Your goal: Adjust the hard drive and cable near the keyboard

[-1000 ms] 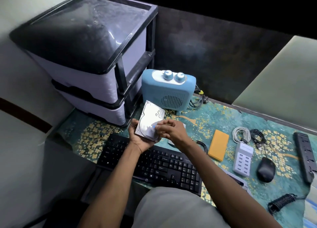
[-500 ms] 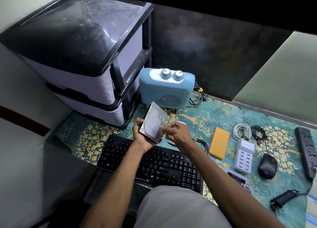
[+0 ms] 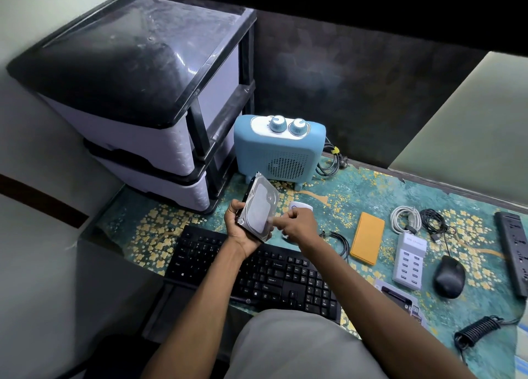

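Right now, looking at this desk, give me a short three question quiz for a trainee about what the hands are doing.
1. True or false: the left hand holds the silver metal hard drive tilted above the black keyboard.
2. What touches the drive's face?
3. Which lies nearer the black mouse: A, the blue fan heater, or B, the white multi-port USB charger?

Key: 1 true; 2 the right hand; 3 B.
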`<state>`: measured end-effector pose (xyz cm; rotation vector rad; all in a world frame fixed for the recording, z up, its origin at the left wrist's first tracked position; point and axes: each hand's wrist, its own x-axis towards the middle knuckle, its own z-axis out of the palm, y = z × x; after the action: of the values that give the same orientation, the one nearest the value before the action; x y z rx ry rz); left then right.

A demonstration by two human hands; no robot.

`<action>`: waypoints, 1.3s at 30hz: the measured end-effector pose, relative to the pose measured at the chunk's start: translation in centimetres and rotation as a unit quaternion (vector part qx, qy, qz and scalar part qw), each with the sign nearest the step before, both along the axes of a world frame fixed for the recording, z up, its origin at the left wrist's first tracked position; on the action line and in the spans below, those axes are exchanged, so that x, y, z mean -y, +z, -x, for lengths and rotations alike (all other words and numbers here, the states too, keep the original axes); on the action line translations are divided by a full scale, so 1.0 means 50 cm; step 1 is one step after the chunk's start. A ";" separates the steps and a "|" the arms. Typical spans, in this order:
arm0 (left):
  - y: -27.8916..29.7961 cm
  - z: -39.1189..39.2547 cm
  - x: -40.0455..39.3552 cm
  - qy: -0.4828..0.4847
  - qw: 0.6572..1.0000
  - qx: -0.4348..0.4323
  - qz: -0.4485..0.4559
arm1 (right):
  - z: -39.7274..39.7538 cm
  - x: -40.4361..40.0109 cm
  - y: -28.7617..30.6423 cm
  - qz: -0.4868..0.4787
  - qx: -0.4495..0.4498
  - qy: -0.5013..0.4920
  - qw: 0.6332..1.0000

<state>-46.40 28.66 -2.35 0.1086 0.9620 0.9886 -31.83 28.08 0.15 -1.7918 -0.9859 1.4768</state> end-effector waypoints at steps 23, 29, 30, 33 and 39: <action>0.006 0.001 0.019 -0.004 0.995 0.092 -0.027 | -0.045 0.006 0.006 0.087 -0.164 -0.129 0.974; 0.023 0.013 -0.012 0.007 0.956 -0.289 -0.052 | -0.066 0.012 -0.003 0.083 -0.132 -0.174 0.972; 0.028 0.010 -0.016 -0.009 0.932 -0.358 -0.050 | -0.066 0.014 -0.006 0.086 -0.131 -0.172 0.973; 0.018 0.009 -0.028 -0.066 0.872 -0.483 -0.039 | -0.067 0.023 -0.015 0.095 -0.127 -0.160 0.974; -0.016 -0.021 -0.037 -0.172 0.716 -0.675 -0.050 | -0.102 0.046 -0.026 0.069 -0.092 -0.155 0.981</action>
<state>-45.36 30.50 -3.16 1.1993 2.1103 0.4766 -26.74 25.80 -1.13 -1.7718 -0.4973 1.5056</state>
